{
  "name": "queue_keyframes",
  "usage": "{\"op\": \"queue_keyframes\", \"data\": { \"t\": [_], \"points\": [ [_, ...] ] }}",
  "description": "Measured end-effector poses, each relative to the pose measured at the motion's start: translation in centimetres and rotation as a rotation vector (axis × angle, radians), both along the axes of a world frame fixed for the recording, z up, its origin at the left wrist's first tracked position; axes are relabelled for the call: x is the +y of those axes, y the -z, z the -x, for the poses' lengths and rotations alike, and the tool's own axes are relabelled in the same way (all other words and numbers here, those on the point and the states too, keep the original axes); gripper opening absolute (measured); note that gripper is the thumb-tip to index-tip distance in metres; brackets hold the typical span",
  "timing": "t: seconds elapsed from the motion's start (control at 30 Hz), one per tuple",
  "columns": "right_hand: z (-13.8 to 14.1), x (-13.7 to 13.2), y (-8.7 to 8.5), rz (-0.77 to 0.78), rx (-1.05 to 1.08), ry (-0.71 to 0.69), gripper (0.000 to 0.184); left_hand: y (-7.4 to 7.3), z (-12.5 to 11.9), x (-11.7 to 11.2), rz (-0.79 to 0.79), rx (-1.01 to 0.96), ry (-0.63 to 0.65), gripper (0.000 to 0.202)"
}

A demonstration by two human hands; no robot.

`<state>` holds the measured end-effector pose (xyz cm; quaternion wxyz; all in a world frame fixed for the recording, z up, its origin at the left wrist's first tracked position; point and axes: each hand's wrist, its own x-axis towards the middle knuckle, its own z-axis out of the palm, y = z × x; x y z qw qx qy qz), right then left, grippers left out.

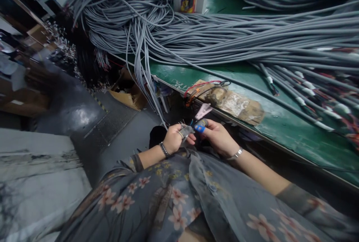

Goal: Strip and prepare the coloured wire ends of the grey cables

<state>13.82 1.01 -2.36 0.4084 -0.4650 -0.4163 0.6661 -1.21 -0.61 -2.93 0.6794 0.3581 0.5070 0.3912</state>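
In front of my body, my left hand (pixel 175 137) is closed around the ends of several grey cables (pixel 153 100) that hang down from the bench. Grey wrapping covers part of its fingers. Close beside it, my right hand (pixel 220 137) pinches at thin wires (pixel 192 123) between the two hands; their tips are too small to make out fully. Blue tape (pixel 199 128) is wrapped round the right thumb, and another finger has a dark covering. Just beyond the fingertips is a pale pink clip (pixel 203 111) at the bench edge.
The green bench (pixel 174 73) carries a long bundle of grey cables (pixel 224 40) and a big coil (pixel 120 10). A taped cardboard block (pixel 238 105) lies along its edge. White-banded cable ends (pixel 308 88) spread at right. An open carton (pixel 126 98) stands on the floor beneath.
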Motion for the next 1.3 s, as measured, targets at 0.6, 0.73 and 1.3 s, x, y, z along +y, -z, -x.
{"op": "queue_keyframes", "data": {
  "t": [0.6, 0.73, 1.3],
  "points": [
    [-0.1, 0.1, -0.5, 0.027, -0.032, -0.075, 0.044, 0.3, 0.3, -0.3, -0.074, 0.044, 0.078, 0.053],
    [-0.1, 0.4, 0.0, 0.004, 0.010, -0.095, 0.040, 0.3, 0.4, -0.1, -0.045, 0.034, 0.165, 0.058],
    [0.6, 0.1, -0.6, 0.125, 0.013, 0.008, 0.045, -0.4, 0.5, -0.1, -0.132, 0.101, 0.117, 0.051]
  ]
}}
